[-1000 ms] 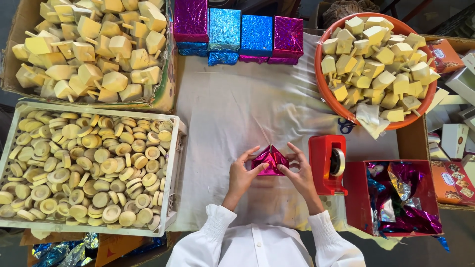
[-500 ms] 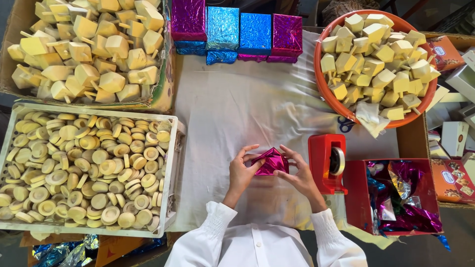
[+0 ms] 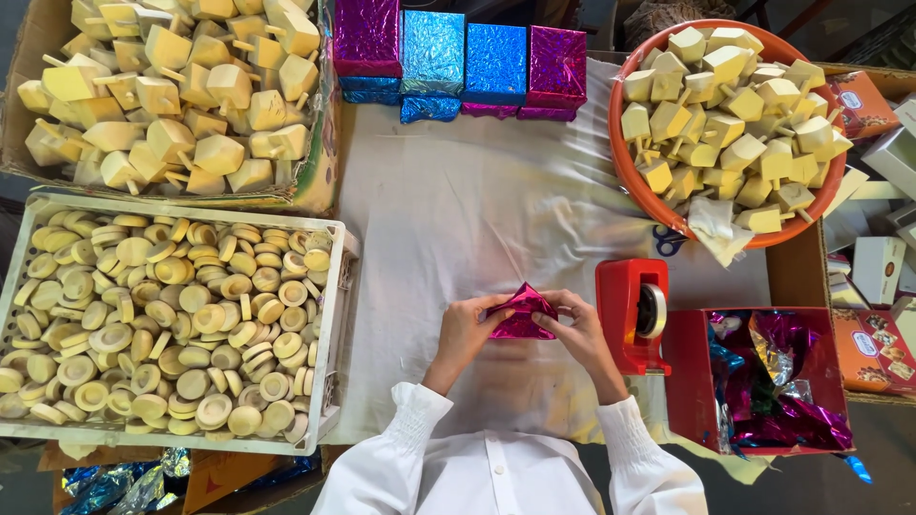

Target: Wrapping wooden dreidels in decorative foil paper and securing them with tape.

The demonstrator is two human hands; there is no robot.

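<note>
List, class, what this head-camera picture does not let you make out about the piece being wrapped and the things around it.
- What lies inside the shiny magenta foil wrap: covered by the foil and both hands, left hand, right hand.
- Contents under the crumpled foil in the red square box: buried.
- Blue-handled scissors: mostly hidden under the round orange basin.
- Lower layers in the white plastic crate of wooden discs: covered.
</note>
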